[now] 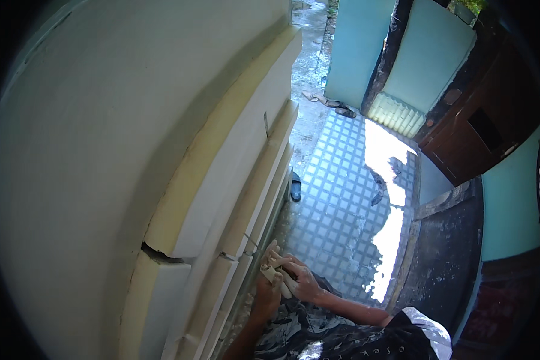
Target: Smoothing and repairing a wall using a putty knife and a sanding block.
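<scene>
Both my hands meet at the lower middle, above my dark patterned clothing. My left hand (268, 292) is closed around a pale cream piece (270, 274), which looks carved or shaped; its kind is unclear. My right hand (305, 284) is closed on the same pale material from the right, its fingers curled against it. Another pale rounded end (287, 287) shows between the hands. A thin, dark, blade-like sliver (251, 240) sticks out up and left beside the fingers; whether a hand holds it cannot be made out.
Close on my left run long cream ledges (246, 204) along a pale wall (90, 150). A dark sandal (296, 187) lies on the tiled floor (330, 210), with more footwear (342, 110) farther off. A dark panel (444, 258) and a brown door (486, 114) stand at right.
</scene>
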